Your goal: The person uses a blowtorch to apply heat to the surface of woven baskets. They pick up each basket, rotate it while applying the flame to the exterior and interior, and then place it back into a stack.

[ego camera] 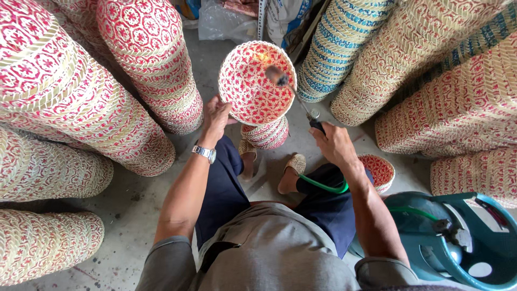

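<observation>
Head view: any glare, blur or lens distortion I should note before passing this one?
Head view: light is soft and even, shadows faint. A small warm glow sits inside the basket at the torch tip, which looks slightly blurred. Wide-angle bending curves the basket stacks at the edges. Left hand on the basket rim and right hand on the torch handle are sharp.

The round woven basket (256, 82) showed a red star-and-lattice pattern on a pale straw ground. The basket stacks at left (70, 91) repeated that red-and-straw weave. One stack at upper right (339, 43) carried blue and teal bands on straw. The hose (325, 186) was green, the gas cylinder (458, 242) teal, the trousers (226, 188) navy, the shirt (269, 253) grey, the wristwatch (204, 153) silver.
</observation>
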